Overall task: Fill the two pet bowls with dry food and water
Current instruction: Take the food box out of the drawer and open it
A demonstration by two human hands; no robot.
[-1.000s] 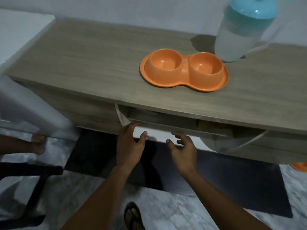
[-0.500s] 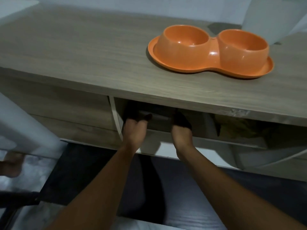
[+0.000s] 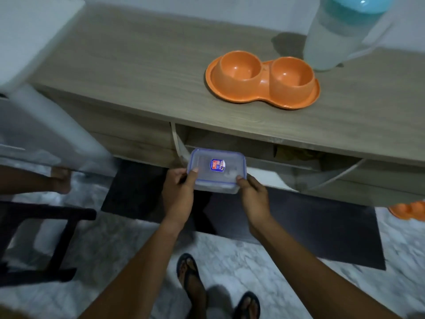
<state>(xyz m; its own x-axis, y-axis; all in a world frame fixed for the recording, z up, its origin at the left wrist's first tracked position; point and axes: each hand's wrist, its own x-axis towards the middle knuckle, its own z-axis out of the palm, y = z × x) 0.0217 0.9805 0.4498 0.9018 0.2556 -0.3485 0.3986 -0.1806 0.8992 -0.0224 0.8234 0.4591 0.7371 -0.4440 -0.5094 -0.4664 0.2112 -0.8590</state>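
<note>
Gripping a clear box (image 3: 216, 171) (blue rim, lid on) with left hand (image 3: 178, 192) and right hand (image 3: 254, 196). Up past the grip, orange bowls (image 3: 262, 80) beside a jug (image 3: 340, 35).

the orange double bowl (image 3: 262, 80) is sitting upright on the wooden top (image 3: 138, 65), both cups empty. the teal-lidded pitcher (image 3: 333, 42) is standing just behind its right cup. the clear container (image 3: 217, 171), blue-rimmed lid on, is being held level by the left hand (image 3: 178, 192) and right hand (image 3: 254, 196).
</note>
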